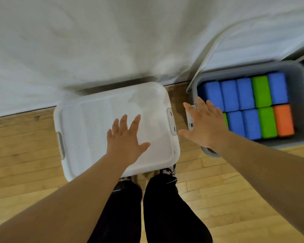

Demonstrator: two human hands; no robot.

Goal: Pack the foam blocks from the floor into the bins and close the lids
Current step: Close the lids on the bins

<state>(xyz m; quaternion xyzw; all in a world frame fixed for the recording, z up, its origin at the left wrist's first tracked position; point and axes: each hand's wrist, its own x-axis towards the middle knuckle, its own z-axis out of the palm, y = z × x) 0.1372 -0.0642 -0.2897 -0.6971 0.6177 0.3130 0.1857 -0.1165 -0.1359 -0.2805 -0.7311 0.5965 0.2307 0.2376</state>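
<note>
A bin with a white lid (95, 120) shut over it stands on the floor in front of me. My left hand (125, 142) lies over the lid with its fingers spread and straight. To the right stands an open grey bin (300, 81) packed with several blue, green and orange foam blocks (244, 102). Its own lid (205, 55) leans upright behind it against the wall. My right hand (205, 123) hovers with straight fingers over the grey bin's left edge and holds nothing.
A white draped wall (95, 41) runs along the back. The wooden floor (25, 172) lies around both bins. My legs in black trousers (147, 207) stand just behind the white-lidded bin.
</note>
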